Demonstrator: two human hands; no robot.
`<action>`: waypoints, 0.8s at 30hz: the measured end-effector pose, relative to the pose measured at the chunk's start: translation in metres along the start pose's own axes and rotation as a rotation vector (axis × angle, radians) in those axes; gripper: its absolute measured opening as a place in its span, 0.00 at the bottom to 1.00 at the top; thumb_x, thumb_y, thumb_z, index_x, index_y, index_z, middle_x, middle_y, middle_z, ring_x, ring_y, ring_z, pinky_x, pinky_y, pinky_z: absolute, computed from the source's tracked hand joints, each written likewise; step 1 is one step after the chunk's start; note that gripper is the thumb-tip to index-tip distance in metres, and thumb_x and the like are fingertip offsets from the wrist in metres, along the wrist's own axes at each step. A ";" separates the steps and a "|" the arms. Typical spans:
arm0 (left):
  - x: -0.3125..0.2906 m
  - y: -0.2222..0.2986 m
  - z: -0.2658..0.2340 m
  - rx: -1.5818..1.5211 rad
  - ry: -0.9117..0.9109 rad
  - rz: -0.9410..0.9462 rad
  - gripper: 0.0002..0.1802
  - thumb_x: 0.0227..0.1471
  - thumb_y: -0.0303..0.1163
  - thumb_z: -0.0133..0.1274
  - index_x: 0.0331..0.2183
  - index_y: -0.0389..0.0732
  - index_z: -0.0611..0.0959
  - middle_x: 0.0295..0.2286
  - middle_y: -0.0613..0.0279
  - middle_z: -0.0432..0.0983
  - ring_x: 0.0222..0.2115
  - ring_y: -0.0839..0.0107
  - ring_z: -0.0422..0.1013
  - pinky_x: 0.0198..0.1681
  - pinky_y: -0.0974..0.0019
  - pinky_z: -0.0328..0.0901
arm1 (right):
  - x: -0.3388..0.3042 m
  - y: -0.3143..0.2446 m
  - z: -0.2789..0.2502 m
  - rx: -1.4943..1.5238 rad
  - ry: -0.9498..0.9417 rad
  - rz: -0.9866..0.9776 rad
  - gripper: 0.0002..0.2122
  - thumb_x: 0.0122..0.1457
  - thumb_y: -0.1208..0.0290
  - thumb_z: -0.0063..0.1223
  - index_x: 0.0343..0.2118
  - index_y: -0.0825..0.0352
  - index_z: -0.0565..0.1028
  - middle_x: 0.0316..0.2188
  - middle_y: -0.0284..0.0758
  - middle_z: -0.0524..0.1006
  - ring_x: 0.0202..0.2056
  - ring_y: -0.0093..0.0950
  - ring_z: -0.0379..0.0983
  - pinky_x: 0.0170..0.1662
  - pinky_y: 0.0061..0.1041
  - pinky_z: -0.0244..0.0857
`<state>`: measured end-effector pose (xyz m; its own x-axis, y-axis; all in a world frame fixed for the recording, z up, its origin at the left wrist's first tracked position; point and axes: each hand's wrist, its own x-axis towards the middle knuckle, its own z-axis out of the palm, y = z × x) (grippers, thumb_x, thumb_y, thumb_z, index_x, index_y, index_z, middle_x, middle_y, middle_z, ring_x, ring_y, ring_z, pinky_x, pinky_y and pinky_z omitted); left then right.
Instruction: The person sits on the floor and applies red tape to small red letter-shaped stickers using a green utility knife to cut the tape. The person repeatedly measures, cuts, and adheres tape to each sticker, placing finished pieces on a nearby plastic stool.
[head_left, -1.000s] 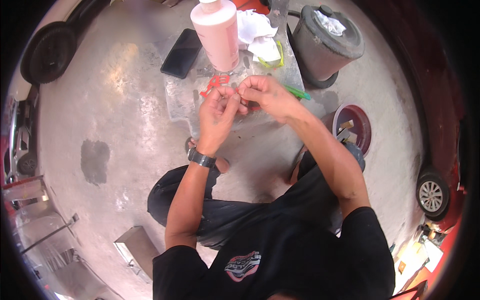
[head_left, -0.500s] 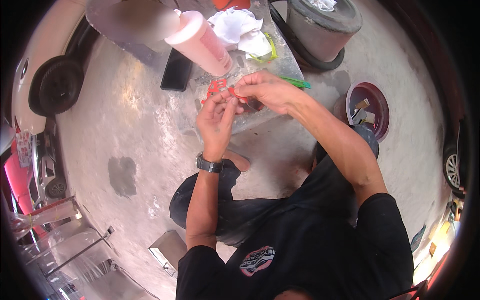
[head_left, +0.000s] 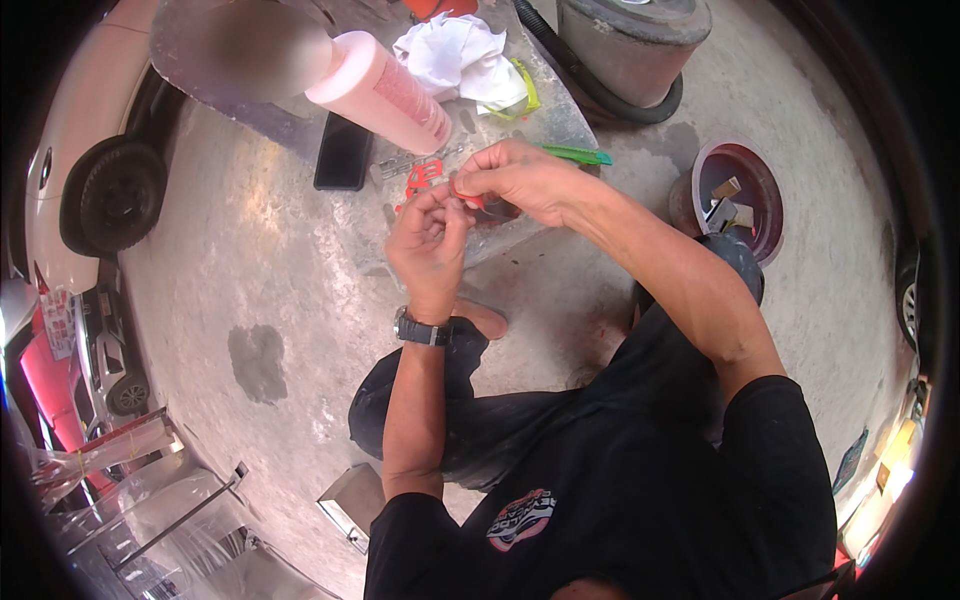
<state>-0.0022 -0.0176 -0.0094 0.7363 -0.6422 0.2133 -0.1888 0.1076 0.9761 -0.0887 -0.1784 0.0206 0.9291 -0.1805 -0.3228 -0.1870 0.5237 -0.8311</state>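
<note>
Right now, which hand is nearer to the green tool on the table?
The right hand. It is close to the green tool, on its left; the left hand is farther off, to the left and nearer the person's body.

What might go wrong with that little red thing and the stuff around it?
The small red piece might slip: the right hand only pinches it, with the left hand close against it. The pink bottle could tip toward the black phone beside it if bumped. The green tool lies near the right wrist, so it might get nudged.
</note>
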 end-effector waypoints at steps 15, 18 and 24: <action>0.001 0.012 0.006 -0.364 0.232 -0.365 0.10 0.62 0.28 0.58 0.42 0.31 0.82 0.33 0.60 0.81 0.29 0.76 0.77 0.32 0.71 0.72 | -0.007 0.006 0.017 -0.008 0.093 -0.085 0.04 0.60 0.73 0.60 0.33 0.68 0.79 0.27 0.29 0.79 0.29 0.16 0.72 0.31 0.17 0.64; -0.001 0.006 0.014 -0.433 0.248 -0.360 0.10 0.62 0.28 0.58 0.43 0.32 0.82 0.33 0.62 0.81 0.31 0.76 0.76 0.32 0.72 0.71 | -0.007 0.010 0.023 0.004 0.164 -0.133 0.05 0.61 0.73 0.60 0.35 0.70 0.78 0.29 0.30 0.79 0.30 0.16 0.72 0.32 0.18 0.65; -0.003 0.011 0.019 -0.449 0.190 -0.406 0.10 0.63 0.31 0.58 0.43 0.36 0.84 0.35 0.64 0.81 0.34 0.77 0.76 0.35 0.69 0.72 | -0.015 0.001 0.028 -0.010 0.255 -0.110 0.06 0.62 0.73 0.60 0.37 0.70 0.78 0.30 0.31 0.79 0.31 0.16 0.72 0.33 0.18 0.66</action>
<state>-0.0188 -0.0288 -0.0003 0.8022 -0.5573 -0.2143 0.3906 0.2183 0.8943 -0.0936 -0.1521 0.0372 0.8338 -0.4405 -0.3329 -0.0939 0.4810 -0.8717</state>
